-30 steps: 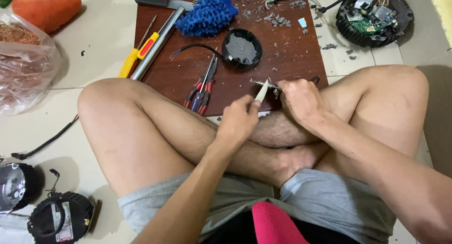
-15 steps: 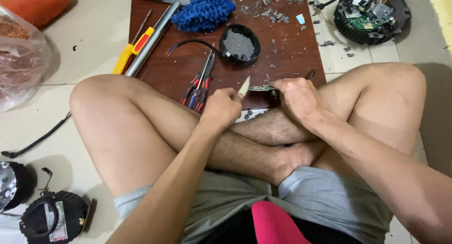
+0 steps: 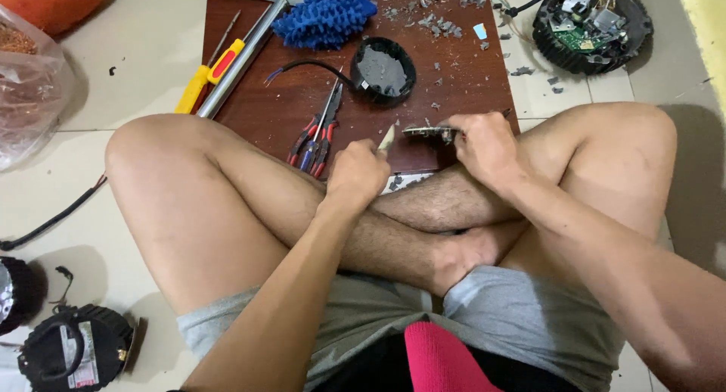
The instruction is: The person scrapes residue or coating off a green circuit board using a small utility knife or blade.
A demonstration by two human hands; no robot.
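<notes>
I sit cross-legged on the floor before a dark brown wooden board (image 3: pixel 249 104). My left hand (image 3: pixel 357 175) grips a small blade (image 3: pixel 386 138), its pale tip pointing up toward a small circuit board (image 3: pixel 425 132). My right hand (image 3: pixel 484 146) pinches that circuit board at its right end and holds it flat just above the board's near edge. The blade tip sits right at the circuit board's left end. Grey scrapings lie scattered over the wood.
On the board lie red-and-blue pliers (image 3: pixel 318 131), a round black housing (image 3: pixel 384 69) with a wire, a blue mop-like cloth (image 3: pixel 325 14), a hammer (image 3: pixel 242 51) and a yellow screwdriver (image 3: pixel 204 78). An opened round black device (image 3: pixel 594 25) sits top right. More black units (image 3: pixel 76 350) lie bottom left, a plastic bag (image 3: pixel 30 97) at left.
My left hand drew back slightly leftward with the blade, then returned its tip to the circuit board's left end. My right hand stayed on the circuit board. The view shifted down a little.
</notes>
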